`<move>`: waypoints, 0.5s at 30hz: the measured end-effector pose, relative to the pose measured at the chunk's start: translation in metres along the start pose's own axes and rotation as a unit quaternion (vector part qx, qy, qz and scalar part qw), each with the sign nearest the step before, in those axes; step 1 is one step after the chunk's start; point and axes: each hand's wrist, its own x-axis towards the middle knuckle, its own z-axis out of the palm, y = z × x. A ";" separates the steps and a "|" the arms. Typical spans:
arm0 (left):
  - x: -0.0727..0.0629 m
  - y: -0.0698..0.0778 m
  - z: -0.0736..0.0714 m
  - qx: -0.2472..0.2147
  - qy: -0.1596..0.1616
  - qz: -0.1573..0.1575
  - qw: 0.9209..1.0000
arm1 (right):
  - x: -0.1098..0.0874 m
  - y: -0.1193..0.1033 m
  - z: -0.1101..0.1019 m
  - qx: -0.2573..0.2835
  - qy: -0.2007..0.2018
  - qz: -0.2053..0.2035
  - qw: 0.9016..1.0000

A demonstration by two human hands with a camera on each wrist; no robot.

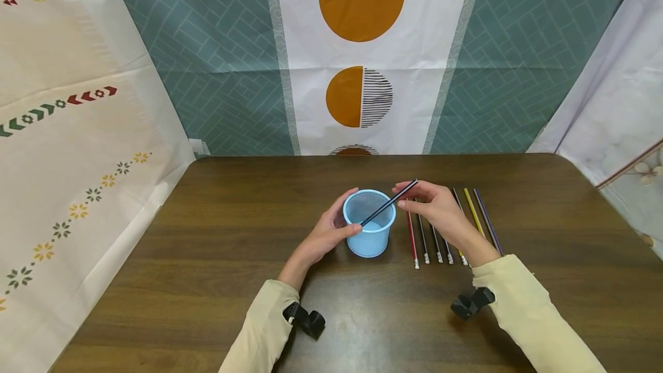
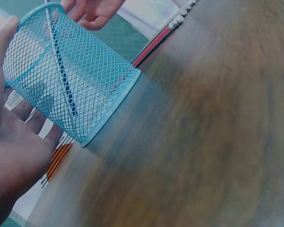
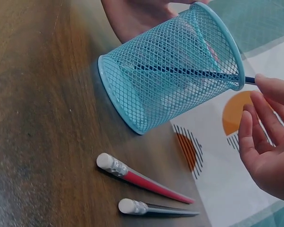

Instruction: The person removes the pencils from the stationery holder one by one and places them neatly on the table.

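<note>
A light-blue mesh pencil cup (image 1: 369,244) stands on the table, seen side-on in both wrist views. My left hand (image 1: 331,229) grips its left side, thumb at the near rim and fingers behind the wall. One dark striped pencil (image 1: 384,208) leans inside the cup, its upper end sticking out past the right rim. Beside that end is my right hand (image 1: 435,207), thumb and forefinger parted on either side of the pencil. In the right wrist view its thumb (image 3: 274,89) overlaps the pencil's end; contact there is hard to judge.
Right of the cup lies a row of several pencils: a red pencil (image 1: 412,240), dark ones, a yellow pencil (image 1: 473,212) and a blue-purple pencil (image 1: 488,220). My right forearm partly covers the row. The brown table (image 1: 207,246) ends at hanging patterned cloths (image 1: 223,73).
</note>
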 end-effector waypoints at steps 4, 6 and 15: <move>0.000 0.000 0.000 0.003 0.001 0.000 1.000 | 0.002 0.001 0.002 0.001 -0.002 0.007 1.000; 0.001 0.000 0.000 0.002 -0.001 0.002 1.000 | 0.003 0.002 0.004 0.003 -0.005 0.005 1.000; 0.001 0.002 0.001 -0.010 -0.002 0.001 1.000 | 0.007 0.006 0.007 0.000 -0.025 -0.010 1.000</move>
